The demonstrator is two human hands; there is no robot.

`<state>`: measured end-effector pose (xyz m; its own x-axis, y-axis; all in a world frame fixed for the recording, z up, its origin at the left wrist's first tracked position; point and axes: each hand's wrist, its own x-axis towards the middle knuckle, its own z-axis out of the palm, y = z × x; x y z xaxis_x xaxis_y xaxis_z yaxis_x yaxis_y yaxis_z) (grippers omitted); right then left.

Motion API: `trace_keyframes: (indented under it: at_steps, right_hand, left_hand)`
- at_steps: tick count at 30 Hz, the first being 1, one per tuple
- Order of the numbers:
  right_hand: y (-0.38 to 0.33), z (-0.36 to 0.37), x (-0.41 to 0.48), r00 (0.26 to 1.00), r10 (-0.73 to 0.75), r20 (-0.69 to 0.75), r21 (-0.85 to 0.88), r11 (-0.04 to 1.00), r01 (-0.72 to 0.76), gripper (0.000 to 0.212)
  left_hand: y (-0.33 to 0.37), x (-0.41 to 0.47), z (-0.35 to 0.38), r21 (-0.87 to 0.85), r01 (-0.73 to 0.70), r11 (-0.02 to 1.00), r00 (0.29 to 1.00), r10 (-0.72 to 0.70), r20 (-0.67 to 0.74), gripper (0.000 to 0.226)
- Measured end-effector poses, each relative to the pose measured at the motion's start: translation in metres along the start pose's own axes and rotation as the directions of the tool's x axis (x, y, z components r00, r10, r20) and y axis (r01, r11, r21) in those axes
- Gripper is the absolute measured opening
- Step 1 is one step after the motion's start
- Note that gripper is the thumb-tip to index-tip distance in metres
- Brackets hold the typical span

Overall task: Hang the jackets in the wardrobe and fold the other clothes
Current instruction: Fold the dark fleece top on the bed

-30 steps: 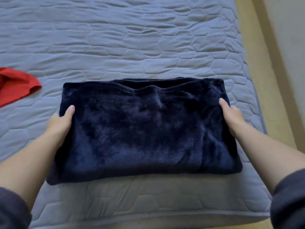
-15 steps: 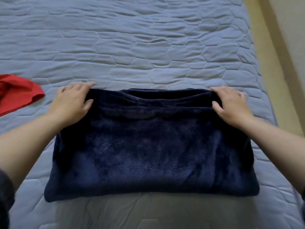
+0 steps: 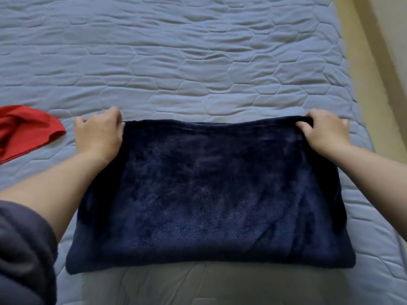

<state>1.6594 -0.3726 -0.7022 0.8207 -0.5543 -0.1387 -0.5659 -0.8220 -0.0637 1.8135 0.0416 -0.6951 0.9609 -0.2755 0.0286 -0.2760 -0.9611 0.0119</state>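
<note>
One folded navy fleece (image 3: 209, 190) lies flat on the bed (image 3: 198, 62). Both my hands grip it: my left hand (image 3: 99, 133) curls round its far left corner, my right hand (image 3: 323, 135) round its far right corner. One red garment (image 3: 24, 128) lies left of the fleece, apart from it.

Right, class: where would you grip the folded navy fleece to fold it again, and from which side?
Grip the two far corners of the navy fleece, one per hand, reaching over it from the near edge, as the left hand and right hand do. It lies flat as a wide rectangle, so corner grips should keep the far edge straight.
</note>
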Motion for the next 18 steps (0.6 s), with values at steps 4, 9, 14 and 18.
trace_keyframes:
  at_steps: [4,9,14,18]
  right_hand:
    - [-0.035,0.006,-0.027,0.985,-0.136,-0.102,0.049,0.989,0.142,0.050]
    - [-0.080,0.039,-0.089,0.891,-0.445,0.095,-0.007,0.894,0.447,0.063]
    - [-0.082,0.088,-0.068,0.914,-0.341,0.219,-0.144,0.916,0.376,0.065]
    - [-0.084,0.092,-0.071,0.917,-0.331,0.224,-0.166,0.914,0.370,0.065]
  left_hand:
    - [0.047,-0.019,-0.001,-0.156,-0.202,0.967,0.978,0.190,-0.085,0.021]
    - [0.106,-0.066,0.021,-0.152,-0.403,0.903,0.901,0.420,0.108,0.051]
    - [0.094,-0.056,0.079,0.043,-0.217,0.975,0.933,0.194,0.304,0.069]
    - [0.084,-0.058,0.077,0.027,-0.149,0.988,0.958,0.138,0.253,0.064]
